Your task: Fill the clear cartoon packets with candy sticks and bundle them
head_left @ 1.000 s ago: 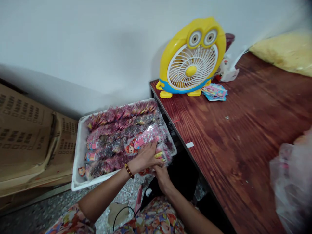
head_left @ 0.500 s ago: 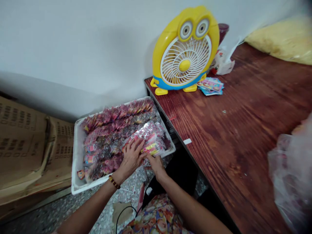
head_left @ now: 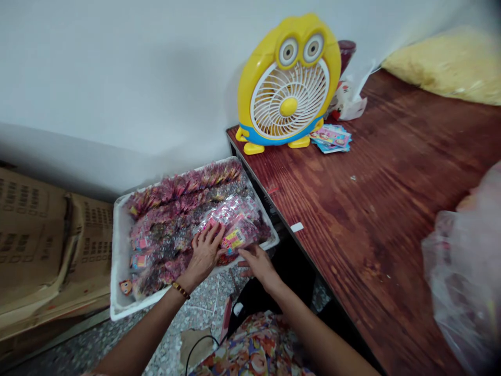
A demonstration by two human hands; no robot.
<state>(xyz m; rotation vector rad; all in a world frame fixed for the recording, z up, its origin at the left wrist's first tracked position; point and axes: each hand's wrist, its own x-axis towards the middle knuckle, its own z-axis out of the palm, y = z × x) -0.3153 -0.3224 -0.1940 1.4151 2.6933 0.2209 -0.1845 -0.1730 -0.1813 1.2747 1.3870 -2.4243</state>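
Observation:
A white foam tray (head_left: pixel 117 282) holds rows of small clear plastic packets (head_left: pixel 183 209) with pink and multicoloured contents. On top of the rows, toward the tray's right side, lie several loose packets, one with a yellow label (head_left: pixel 234 238). My left hand (head_left: pixel 204 255), a beaded bracelet on its wrist, rests with spread fingers on the packets just left of that label. Over the near right rim of the tray is my right hand (head_left: pixel 259 266), fingers stretched out and apart, close to the labelled packet. I see nothing held in it.
To the right stands a reddish-brown wooden table (head_left: pixel 332 209). On it are a yellow cartoon-shaped fan (head_left: pixel 288 107), a stack of printed cards (head_left: pixel 332 138), a yellow bag (head_left: pixel 450 65) and a clear plastic bag (head_left: pixel 454 271). Cardboard boxes (head_left: pixel 31 235) stand left of the tray.
My right hand has drawn back from the labelled packet toward the right, its fingers opening. My left hand stays on the packets. The whole view has shifted slightly.

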